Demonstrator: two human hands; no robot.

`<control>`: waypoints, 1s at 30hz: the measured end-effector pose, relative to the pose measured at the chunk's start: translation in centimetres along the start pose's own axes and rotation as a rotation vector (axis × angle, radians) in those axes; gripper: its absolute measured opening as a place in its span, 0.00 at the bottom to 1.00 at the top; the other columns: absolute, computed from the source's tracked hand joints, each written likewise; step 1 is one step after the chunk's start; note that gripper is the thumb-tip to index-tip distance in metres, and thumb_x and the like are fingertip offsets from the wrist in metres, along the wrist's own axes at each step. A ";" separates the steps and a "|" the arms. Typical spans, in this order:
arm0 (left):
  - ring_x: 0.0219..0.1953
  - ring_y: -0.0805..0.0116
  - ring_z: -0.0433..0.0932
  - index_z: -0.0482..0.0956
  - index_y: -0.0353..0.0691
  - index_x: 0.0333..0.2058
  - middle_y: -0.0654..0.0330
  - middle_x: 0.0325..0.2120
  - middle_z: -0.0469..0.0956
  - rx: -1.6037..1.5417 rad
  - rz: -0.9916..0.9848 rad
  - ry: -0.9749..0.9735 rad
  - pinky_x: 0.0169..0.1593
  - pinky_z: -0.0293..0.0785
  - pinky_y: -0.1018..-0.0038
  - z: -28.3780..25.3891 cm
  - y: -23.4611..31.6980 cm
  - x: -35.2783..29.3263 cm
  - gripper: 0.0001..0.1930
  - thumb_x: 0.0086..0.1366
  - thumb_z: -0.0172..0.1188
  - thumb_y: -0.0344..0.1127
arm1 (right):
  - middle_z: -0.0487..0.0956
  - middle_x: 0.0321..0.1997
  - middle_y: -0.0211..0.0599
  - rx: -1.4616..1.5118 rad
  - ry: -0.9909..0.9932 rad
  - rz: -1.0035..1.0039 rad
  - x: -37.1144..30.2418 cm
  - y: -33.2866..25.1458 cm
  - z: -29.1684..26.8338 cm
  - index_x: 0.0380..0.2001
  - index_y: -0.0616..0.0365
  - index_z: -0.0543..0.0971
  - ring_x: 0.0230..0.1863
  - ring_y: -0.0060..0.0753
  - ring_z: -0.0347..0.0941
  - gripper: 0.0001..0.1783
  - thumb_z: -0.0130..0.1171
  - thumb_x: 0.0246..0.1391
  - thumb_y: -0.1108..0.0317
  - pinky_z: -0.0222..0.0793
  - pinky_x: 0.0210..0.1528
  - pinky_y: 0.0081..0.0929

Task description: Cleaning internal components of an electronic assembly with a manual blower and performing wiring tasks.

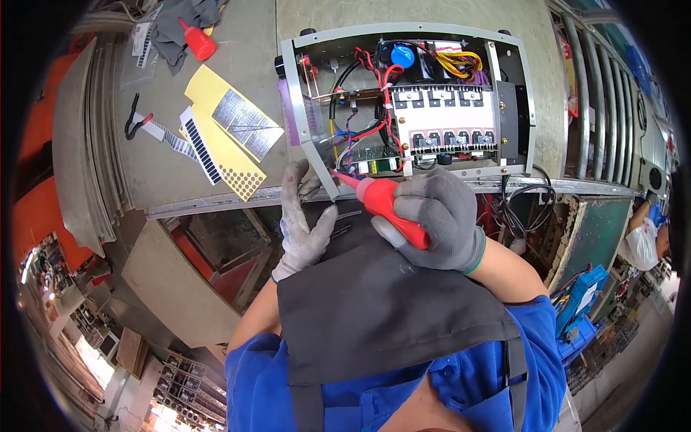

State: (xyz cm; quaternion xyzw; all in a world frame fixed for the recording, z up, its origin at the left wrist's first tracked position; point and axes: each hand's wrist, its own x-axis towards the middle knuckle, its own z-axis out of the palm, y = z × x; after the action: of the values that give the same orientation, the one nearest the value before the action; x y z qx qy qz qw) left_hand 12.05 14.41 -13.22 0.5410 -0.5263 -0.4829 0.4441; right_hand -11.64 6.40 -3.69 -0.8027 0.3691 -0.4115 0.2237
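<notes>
My right hand [440, 212], in a grey glove, is wrapped round a red squeeze bottle [392, 209]. The bottle's tapered nozzle [347, 178] points up and left, at the near left corner of a grey metal chassis [312, 150]. Inside that chassis are a board with black components [445, 115], coloured wires and a blue round part [402, 56]. My left hand [302, 227], in a dirty pale glove, is beside the same corner with thumb and fingers apart. Its fingertips are close to the outer face of the end panel; whether they touch it is unclear.
Left of the chassis lie yellow label sheets [209, 90], a strip of black labels [201, 146] and black-handled cutters [134, 119]. Another red bottle [199, 42] rests by a grey cloth [173, 32]. Black cables [520, 209] hang at the table's front edge. Metal rails [597, 93] stand at right.
</notes>
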 end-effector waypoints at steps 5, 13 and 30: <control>0.69 0.48 0.60 0.40 0.41 0.73 0.41 0.70 0.51 0.153 -0.055 -0.014 0.68 0.62 0.56 -0.3 0.0 0.3 0.51 0.55 0.60 0.19 | 0.78 0.34 0.31 -0.016 -0.012 0.014 -0.2 -0.3 -0.4 0.33 0.50 0.78 0.28 0.35 0.73 0.20 0.77 0.35 0.63 0.66 0.27 0.32; 0.70 0.47 0.58 0.41 0.36 0.72 0.41 0.70 0.52 0.342 -0.091 0.022 0.71 0.55 0.58 0.1 0.9 0.1 0.50 0.56 0.63 0.23 | 0.78 0.34 0.31 -0.013 -0.070 0.084 -0.4 0.6 -1.4 0.33 0.51 0.78 0.30 0.38 0.74 0.20 0.77 0.36 0.63 0.68 0.29 0.33; 0.68 0.45 0.62 0.43 0.38 0.72 0.41 0.69 0.52 0.130 -0.015 0.076 0.67 0.62 0.57 0.1 0.2 0.1 0.50 0.56 0.64 0.22 | 0.79 0.31 0.38 0.076 0.008 0.054 -0.3 2.0 -4.5 0.32 0.56 0.76 0.29 0.38 0.74 0.20 0.77 0.36 0.72 0.68 0.29 0.32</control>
State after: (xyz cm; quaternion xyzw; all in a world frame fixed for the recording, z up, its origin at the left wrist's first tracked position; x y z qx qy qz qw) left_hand 11.90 14.34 -13.06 0.5904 -0.5353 -0.4301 0.4240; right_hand -16.30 5.14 -2.62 -0.7815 0.3758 -0.4224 0.2637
